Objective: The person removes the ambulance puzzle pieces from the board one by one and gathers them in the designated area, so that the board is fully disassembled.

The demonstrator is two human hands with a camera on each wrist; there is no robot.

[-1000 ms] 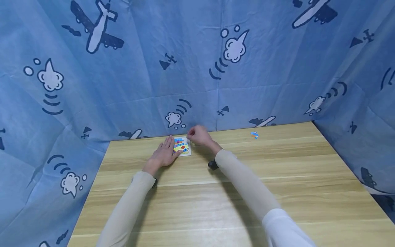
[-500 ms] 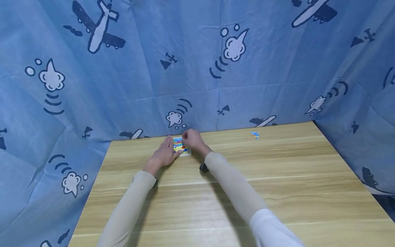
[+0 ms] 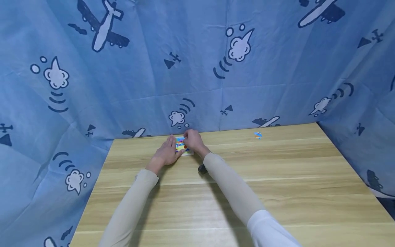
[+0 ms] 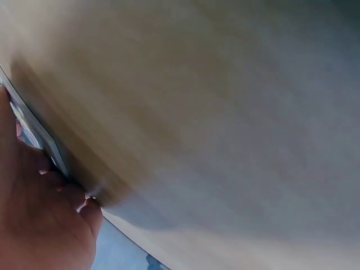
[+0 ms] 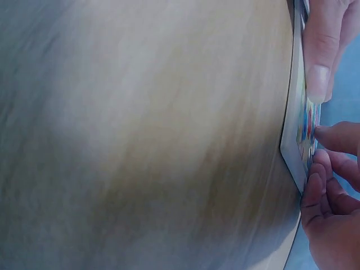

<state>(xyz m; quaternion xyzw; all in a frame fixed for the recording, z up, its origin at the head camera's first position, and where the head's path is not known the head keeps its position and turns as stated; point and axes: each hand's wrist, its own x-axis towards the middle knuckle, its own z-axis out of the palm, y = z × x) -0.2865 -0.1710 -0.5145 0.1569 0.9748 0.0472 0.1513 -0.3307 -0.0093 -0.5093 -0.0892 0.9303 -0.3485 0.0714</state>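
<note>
Head: on one wood-grained surface (image 3: 277, 178), the left hand (image 3: 166, 152), fingers straight, lies flat along one thin puzzle (image 3: 180, 147); the right hand (image 3: 195, 141) curls over it, grip impossible to tell. One knobbed piece (image 3: 258, 135) lies well apart. Left wrist: one hand borders the puzzle. Right wrist: two hands touch it.

Beige sleeves (image 3: 229, 181) are worn, with a white right upper sleeve (image 3: 271, 228).

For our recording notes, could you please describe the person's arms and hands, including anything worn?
The left hand and right hand wear no gloves. The plain beige left sleeve and right sleeve reach the wrists; white fabric covers the right arm higher up. A black rounded object shows at the right wrist, a dark sliver at the left, unidentifiable.
</note>
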